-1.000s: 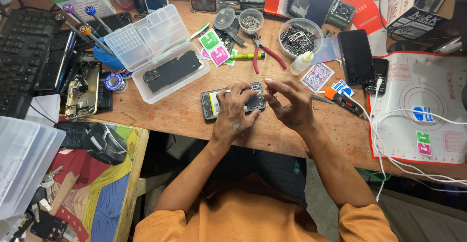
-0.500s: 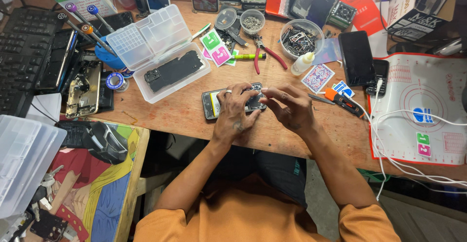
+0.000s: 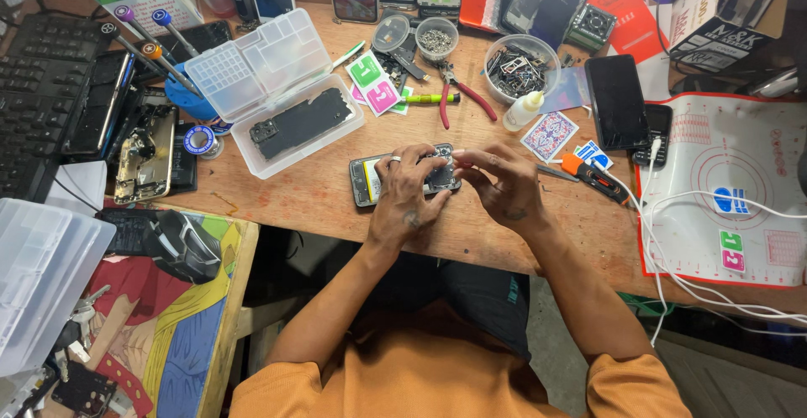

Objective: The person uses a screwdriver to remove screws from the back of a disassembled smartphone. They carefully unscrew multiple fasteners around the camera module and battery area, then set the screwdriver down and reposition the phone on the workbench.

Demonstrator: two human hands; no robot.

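The left hand (image 3: 405, 193), a ring on 1 finger, presses flat on the opened black smartphone with its back cover off (image 3: 366, 181) lying on the worn wooden workbench (image 3: 311, 195), seemingly to steady it, while the right hand (image 3: 503, 184) just beside pinches at its upper end, fingertips hidden.

Both forearms reach forward, left hand (image 3: 406, 191) and right hand (image 3: 503, 184) close together, fingers curled.
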